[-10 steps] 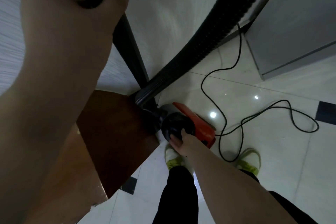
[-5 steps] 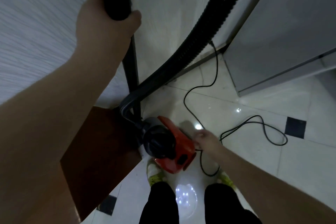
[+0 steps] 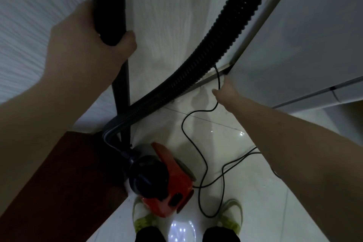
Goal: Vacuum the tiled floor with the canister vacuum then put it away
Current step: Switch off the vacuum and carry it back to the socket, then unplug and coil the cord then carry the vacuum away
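Fingers of the left hand [image 3: 84, 45] are wrapped round the thick black wand [image 3: 110, 6] of the vacuum, the thumb curled under the end of its wide upper section, so the wand is gripped firmly and held upright. Below this hand the wand narrows into a slimmer tube that runs down toward the floor, close beside a pale wall [image 3: 167, 15]. To the right of the hand a black ribbed hose [image 3: 225, 31] sweeps down from the top of the view and bends back under the hand to join the canister. The red and black canister vacuum [image 3: 163, 180] is seen well below the left hand, resting on the glossy tiled floor [image 3: 255, 202] just in front of two yellow-green shoes [image 3: 231, 216]. A dark brown wooden surface [image 3: 64, 173] lies beside the canister, under the left forearm. The right hand [image 3: 225, 92] is stretched forward and away, reaching to the thin black power cord [image 3: 204, 163] where it rises toward the wall; the cord passes at the fingers, but whether it is pinched cannot be told from this view. From that hand the cord is trailed back in loose loops across the tiles to the canister. Beyond the right hand a large grey cabinet [image 3: 304, 35] stands against the wall.
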`<state>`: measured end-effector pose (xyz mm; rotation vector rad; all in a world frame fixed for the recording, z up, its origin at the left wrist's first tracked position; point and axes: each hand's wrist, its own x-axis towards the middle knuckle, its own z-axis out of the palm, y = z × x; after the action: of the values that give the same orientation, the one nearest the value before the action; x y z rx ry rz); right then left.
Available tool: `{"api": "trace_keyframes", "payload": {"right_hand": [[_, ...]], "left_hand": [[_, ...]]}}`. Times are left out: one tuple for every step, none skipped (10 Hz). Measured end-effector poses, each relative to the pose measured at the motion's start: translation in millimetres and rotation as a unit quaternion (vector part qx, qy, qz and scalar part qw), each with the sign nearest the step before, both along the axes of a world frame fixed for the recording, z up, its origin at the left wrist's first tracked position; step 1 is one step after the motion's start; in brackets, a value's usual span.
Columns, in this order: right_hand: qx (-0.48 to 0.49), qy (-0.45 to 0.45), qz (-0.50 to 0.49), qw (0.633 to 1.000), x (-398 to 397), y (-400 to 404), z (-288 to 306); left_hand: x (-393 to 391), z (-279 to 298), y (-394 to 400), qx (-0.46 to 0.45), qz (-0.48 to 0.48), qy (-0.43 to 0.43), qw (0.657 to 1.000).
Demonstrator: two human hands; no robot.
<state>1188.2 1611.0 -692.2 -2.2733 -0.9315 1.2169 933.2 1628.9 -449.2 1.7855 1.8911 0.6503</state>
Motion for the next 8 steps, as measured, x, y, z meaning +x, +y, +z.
{"api": "trace_keyframes", "payload": {"right_hand": [[-0.035, 0.000, 0.016, 0.999, -3.6, 26.2, -4.5], [-0.092, -0.052, 0.070, 0.992, -4.2, 43.0, -11.3], [-0.071, -0.063, 0.088, 0.992, 9.1, 50.0, -32.1], [-0.074, -0.085, 0.094, 0.989, 16.7, 45.8, -26.4], [-0.092, -0.218, 0.264, 0.935, 18.5, 41.7, -24.2], [-0.054, -0.063, 0.054, 0.995, 25.8, 16.4, -25.0], [-0.051, 0.108, -0.053, 0.991, 12.9, -27.1, -9.3], [-0.007, 0.171, -0.081, 0.982, -0.8, -69.2, 16.7]], "left_hand": [[-1.8, -15.8, 9.2, -0.011, -0.005, 0.002, 1.000], [1.4, -26.5, 7.5, -0.024, -0.015, 0.000, 1.000], [7.9, -32.5, 5.0, -0.013, -0.025, 0.001, 1.000], [13.8, -35.0, 6.8, -0.016, -0.031, 0.006, 0.999], [19.2, -37.7, 9.6, -0.031, -0.029, -0.001, 0.999], [24.4, -38.4, 9.7, -0.044, -0.021, 0.001, 0.999], [29.5, -34.8, 8.3, -0.057, -0.033, 0.013, 0.998], [34.6, -32.9, 8.5, -0.082, -0.040, 0.004, 0.996]]}}
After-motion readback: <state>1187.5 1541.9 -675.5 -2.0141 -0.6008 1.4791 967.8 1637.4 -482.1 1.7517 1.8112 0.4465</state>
